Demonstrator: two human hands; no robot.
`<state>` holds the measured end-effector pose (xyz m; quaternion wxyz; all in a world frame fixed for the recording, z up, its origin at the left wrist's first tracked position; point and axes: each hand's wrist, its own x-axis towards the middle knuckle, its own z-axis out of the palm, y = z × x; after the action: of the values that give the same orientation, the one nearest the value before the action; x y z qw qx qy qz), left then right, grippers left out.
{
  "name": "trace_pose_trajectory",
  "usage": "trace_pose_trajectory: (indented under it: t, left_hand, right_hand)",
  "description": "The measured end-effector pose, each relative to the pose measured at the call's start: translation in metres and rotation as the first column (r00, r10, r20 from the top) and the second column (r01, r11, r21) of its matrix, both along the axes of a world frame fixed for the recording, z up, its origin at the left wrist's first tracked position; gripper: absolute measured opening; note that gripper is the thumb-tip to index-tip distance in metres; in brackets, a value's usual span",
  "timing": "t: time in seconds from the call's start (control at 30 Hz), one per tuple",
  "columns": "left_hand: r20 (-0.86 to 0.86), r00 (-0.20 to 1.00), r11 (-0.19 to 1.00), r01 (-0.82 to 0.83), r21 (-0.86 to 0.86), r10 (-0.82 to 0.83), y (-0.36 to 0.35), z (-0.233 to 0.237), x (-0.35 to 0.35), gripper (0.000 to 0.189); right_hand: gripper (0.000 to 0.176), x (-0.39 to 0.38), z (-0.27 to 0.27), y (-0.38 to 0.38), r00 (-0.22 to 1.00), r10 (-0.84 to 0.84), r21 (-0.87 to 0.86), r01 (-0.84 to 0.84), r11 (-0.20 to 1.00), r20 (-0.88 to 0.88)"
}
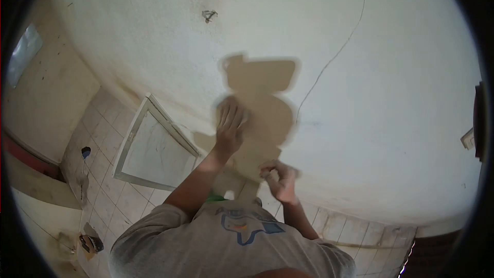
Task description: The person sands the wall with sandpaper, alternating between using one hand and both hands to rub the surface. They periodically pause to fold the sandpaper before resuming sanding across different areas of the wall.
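My left hand [230,119] lies against the pale wall [391,98], its fingers stretched upward over the surface. A dark shadow of my head and upper body falls on the wall around it. Lower and to the right, my right hand [280,179] is held in front of me, fingers curled in toward the thumb. What it pinches, if anything, is too small to make out. A thin crack [329,62] runs down the wall, ending to the right of the shadow.
A white-framed panel [157,146] leans near the wall on my left. Farther left on the tiled floor [105,175] are a small blue-headed item [86,152] and a dark object [91,243]. A rough hole [208,16] marks the wall above, and a switch plate [468,139] is at far right.
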<state>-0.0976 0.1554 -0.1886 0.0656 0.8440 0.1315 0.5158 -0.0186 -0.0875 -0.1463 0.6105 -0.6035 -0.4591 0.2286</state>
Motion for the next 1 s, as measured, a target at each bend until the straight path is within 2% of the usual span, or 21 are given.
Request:
trace_pose_trajectory:
  t: [0.03,0.1,0.13,0.17,0.2,0.23,0.27,0.33,0.43,0.47,0.53,0.57,0.6,0.63,0.67,0.7,0.73,0.8,0.87,0.93,1.0]
  left_hand:
    - [-0.043,0.999,0.999,-0.018,-0.037,0.016,0.007,-0.027,-0.021,0.047]
    - [-0.314,0.941,0.949,-0.207,-0.238,0.127,0.007,-0.054,-0.076,0.048]
    - [-0.470,0.848,0.951,-0.304,-0.055,0.244,0.016,-0.092,-0.111,0.047]
    - [-0.577,0.725,0.918,-0.375,0.127,0.376,0.026,-0.126,-0.136,0.046]
    - [-0.482,0.854,0.860,-0.387,-0.334,0.197,0.016,-0.127,-0.157,0.045]
    - [-0.288,0.955,0.636,-0.264,-0.725,0.068,0.003,-0.122,-0.176,0.044]
    - [-0.256,0.967,0.449,-0.230,-0.864,0.002,-0.004,-0.110,-0.188,0.043]
    - [-0.123,0.986,0.009,-0.123,-0.992,-0.113,-0.014,-0.081,-0.206,0.043]
    - [0.378,0.925,-0.309,0.351,-0.884,-0.030,-0.029,-0.060,-0.194,0.043]
    - [0.362,0.926,-0.217,0.334,-0.917,-0.103,-0.026,-0.050,-0.185,0.043]
    - [0.317,0.916,-0.034,0.319,-0.947,-0.247,-0.017,-0.016,-0.170,0.042]
    - [0.294,0.905,0.054,0.325,-0.944,-0.309,-0.012,0.007,-0.165,0.040]
    - [0.280,0.885,0.129,0.348,-0.929,-0.373,-0.001,0.054,-0.165,0.036]
    - [0.257,0.861,0.201,0.373,-0.906,-0.439,0.019,0.091,-0.171,0.033]
    - [0.077,0.877,0.543,0.360,-0.759,-0.474,0.041,0.115,-0.181,0.031]
    - [-0.092,0.895,0.800,0.338,-0.496,-0.436,0.062,0.134,-0.191,0.030]
    - [-0.225,0.917,0.940,0.300,-0.160,-0.330,0.084,0.145,-0.201,0.029]
    - [-0.178,0.911,0.900,0.307,-0.310,-0.372,0.138,0.134,-0.211,0.027]
    - [-0.197,0.891,0.816,0.260,-0.517,-0.409,0.185,0.101,-0.225,0.027]
    - [-0.255,0.842,0.651,0.141,-0.746,-0.475,0.233,0.062,-0.239,0.027]
    - [-0.249,0.817,0.615,0.157,-0.772,-0.520,0.264,0.009,-0.247,0.026]
  right_hand:
    - [0.012,-0.002,-0.004,0.005,0.999,0.034,-0.031,-0.035,0.999,-0.012]
    - [0.013,-0.018,-0.020,0.010,0.991,0.118,-0.089,-0.123,0.988,-0.055]
    - [0.017,-0.023,-0.019,0.011,0.985,0.159,-0.273,-0.135,0.952,0.066]
    - [0.018,-0.023,-0.022,0.016,0.970,0.241,-0.283,-0.220,0.934,0.041]
    - [0.019,-0.025,-0.022,0.017,0.947,0.321,-0.302,-0.301,0.905,0.019]
    - [0.020,-0.029,-0.025,0.017,0.920,0.392,-0.329,-0.375,0.867,-0.017]
    - [0.025,-0.029,-0.038,0.021,0.827,0.517,-0.323,-0.438,0.839,0.221]
    - [0.039,-0.038,-0.044,0.026,0.849,0.508,-0.302,-0.450,0.840,0.148]
    - [0.058,-0.058,-0.048,0.061,0.930,0.362,-0.358,-0.360,0.861,-0.064]
    - [0.064,-0.064,-0.048,0.075,0.951,0.274,-0.389,-0.310,0.867,-0.145]
    - [0.067,-0.064,-0.056,0.105,0.822,0.399,-0.079,-0.467,0.881,-0.405]
    - [0.065,-0.077,-0.030,0.114,0.793,0.407,0.019,-0.448,0.894,-0.454]
    - [0.063,-0.089,-0.003,0.123,0.758,0.423,0.118,-0.423,0.898,-0.497]
    - [0.059,-0.092,0.030,0.138,0.909,0.390,0.093,-0.380,0.920,-0.149]
    - [0.055,-0.082,0.059,0.147,0.929,0.299,0.082,-0.323,0.943,0.219]
    - [0.052,-0.072,0.091,0.158,0.863,0.202,0.122,-0.287,0.950,0.462]
    - [0.049,-0.062,0.123,0.168,0.749,0.052,0.191,-0.234,0.953,0.660]
    - [0.049,-0.068,0.179,0.192,0.608,-0.231,0.418,-0.184,0.890,0.760]
    - [0.051,-0.082,0.212,0.216,0.517,-0.493,0.595,-0.042,0.802,0.700]
    - [0.055,-0.075,0.216,0.245,0.371,-0.591,0.609,0.083,0.789,0.716]
    - [0.068,-0.074,0.201,0.268,0.191,-0.608,0.573,0.211,0.792,0.770]
